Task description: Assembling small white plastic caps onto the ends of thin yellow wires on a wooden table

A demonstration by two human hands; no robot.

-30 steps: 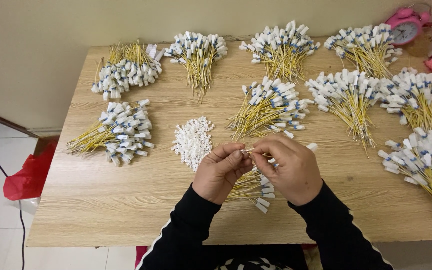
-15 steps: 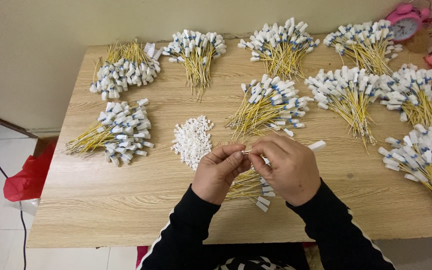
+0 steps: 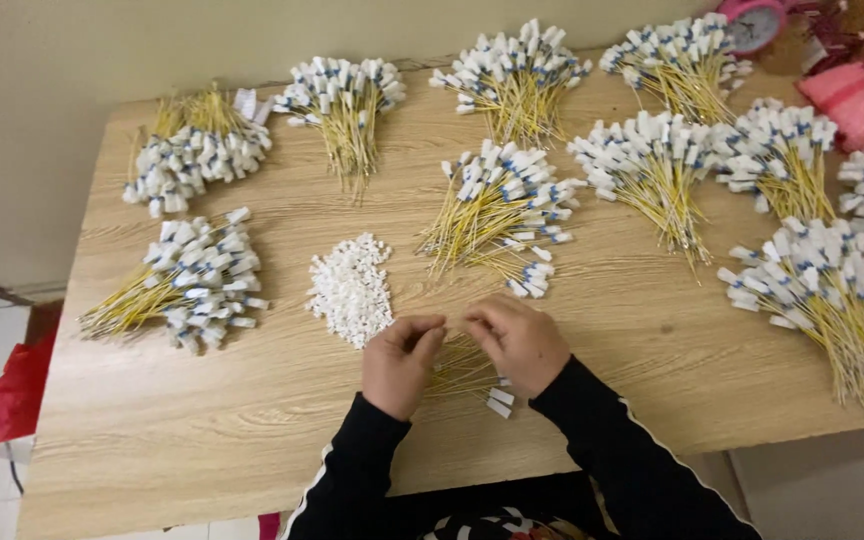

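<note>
Head camera looking down: the left hand (image 3: 399,362) is curled, thumb and fingertips drawn together in a pinch near the front middle of the wooden table (image 3: 152,450), and the right hand (image 3: 520,340) sits just beside it, its fingers likewise bent in and pinching; the fingertips of both nearly meet, and whatever small piece they grip is too tiny to make out from here. Under and between the two hands lies a small bundle of thin yellow wires (image 3: 462,372) with white tags at their ends, a couple of tags poking out toward the near edge. Black sleeves (image 3: 612,460) with a white stripe run back to the person at the near side. Just left of the hands and a little farther out is a heap of small white plastic pieces (image 3: 350,288). Beyond the hands rests a fanned bunch of tagged wires (image 3: 497,205), yellow stems with white and blue ends. More such bunches are spread around: two at the left (image 3: 192,280), several along the far edge (image 3: 517,75), and others to the right (image 3: 812,280), all well apart from the hands. At the far right corner stands a pink alarm clock (image 3: 752,20), partly cut off, with pink wrapping (image 3: 857,90) near it. Something red (image 3: 7,395) lies on the floor to the left.
</note>
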